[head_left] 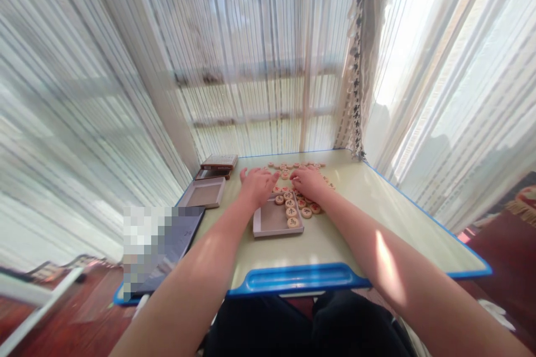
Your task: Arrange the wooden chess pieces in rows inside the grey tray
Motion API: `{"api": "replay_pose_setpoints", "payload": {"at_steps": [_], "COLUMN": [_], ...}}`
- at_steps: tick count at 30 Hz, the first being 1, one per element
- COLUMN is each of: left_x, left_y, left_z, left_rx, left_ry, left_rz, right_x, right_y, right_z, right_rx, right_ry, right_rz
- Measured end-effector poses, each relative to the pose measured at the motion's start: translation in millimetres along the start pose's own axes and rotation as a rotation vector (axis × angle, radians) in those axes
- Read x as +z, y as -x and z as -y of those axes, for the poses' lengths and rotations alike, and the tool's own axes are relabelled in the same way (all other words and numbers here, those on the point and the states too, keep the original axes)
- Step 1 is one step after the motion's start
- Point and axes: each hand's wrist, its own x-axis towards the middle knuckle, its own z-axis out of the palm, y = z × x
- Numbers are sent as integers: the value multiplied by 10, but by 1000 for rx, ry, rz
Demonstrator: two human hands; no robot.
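Note:
My left hand (258, 184) is over the far left part of an open shallow box (256, 226), its fingers spread, with nothing visible in them. To the right, my right hand (310, 183) hovers low over a cluster of round Chinese chess pieces (306, 212), its fingers bent down and slightly apart. I see no piece in its grasp, though its fingertips are partly hidden. Inside the box, several black-marked pieces (291, 212) line the right side and start along the far side. More pieces (285, 175), some red-marked, lie between and beyond my hands.
A second shallow box part (205, 192) lies at the left, in front of stacked boxes (219, 162). A dark book or folder (184, 240) sits at the near left edge. The pale table (377, 217) has a blue rim and front tray groove (298, 278). Sheer curtains (259, 95) hang behind.

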Motion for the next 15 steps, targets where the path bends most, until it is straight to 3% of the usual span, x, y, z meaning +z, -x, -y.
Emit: {"api": "replay_pose_setpoints", "payload": {"at_steps": [12, 15], "left_x": [-54, -51], "left_y": [98, 111], "left_z": [10, 23], "left_rx": [-64, -48], "left_ry": [-8, 3], "left_rz": [-1, -1], "right_x": [-113, -139], "right_y": [61, 70], "right_z": [-20, -49], "right_rx": [100, 135], "right_ry": [42, 23], "right_rz": [122, 72]}}
